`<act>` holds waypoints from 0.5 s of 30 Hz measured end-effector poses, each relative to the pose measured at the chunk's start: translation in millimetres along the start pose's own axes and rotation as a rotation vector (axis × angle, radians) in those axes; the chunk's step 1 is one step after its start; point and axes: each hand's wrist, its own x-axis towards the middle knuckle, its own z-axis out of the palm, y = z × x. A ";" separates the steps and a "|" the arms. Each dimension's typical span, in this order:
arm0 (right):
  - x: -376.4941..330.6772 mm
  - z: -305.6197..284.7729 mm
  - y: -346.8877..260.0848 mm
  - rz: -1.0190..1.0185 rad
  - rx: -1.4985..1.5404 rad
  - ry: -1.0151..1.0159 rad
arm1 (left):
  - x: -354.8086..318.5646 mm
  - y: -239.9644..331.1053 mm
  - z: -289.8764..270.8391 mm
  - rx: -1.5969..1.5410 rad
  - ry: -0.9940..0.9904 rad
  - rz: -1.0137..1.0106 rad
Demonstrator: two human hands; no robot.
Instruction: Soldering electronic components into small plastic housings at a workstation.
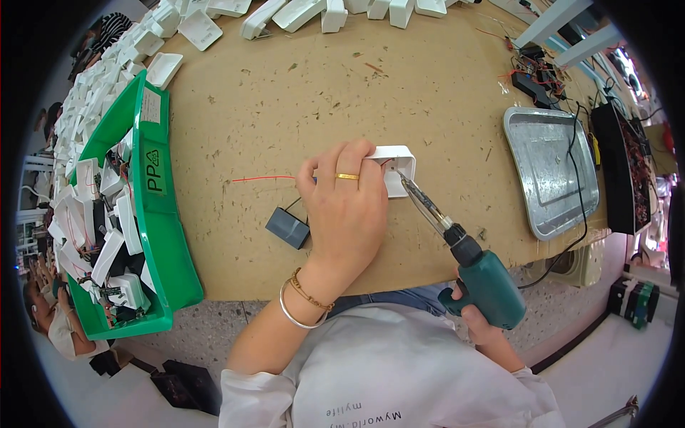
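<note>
My left hand (346, 196) is closed around a white plastic housing (399, 152), pressing it against the table, and covers much of it. A short wire shows inside the housing. My right hand (474, 314) grips a green soldering gun (492, 285) by its handle. Its metal tip reaches into the open right end of the housing; whether it touches anything there I cannot tell. Beside my left hand lies a small black box (289, 227), with a dark wire running under the hand. A thin red wire (260, 178) sticks out to the left from beneath my fingers.
At left stands a green bin (168, 242) full of white housings and wired parts. White housings (200, 30) pile up along the far and left edges. A metal tray (528, 207) lies at right, with a black cord (581, 178) across it. Wired electronics (535, 75) sit at far right.
</note>
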 end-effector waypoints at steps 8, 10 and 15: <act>-2.1 11.7 -2.4 0.011 -0.156 0.056 | -1.3 0.2 -0.6 -0.005 0.018 -0.008; -3.0 10.4 -3.2 0.035 -0.261 0.024 | -0.6 0.8 -0.3 -0.015 0.016 -0.007; -3.1 15.2 -7.5 0.127 -0.263 0.041 | -0.1 0.6 -1.5 -0.007 0.013 0.001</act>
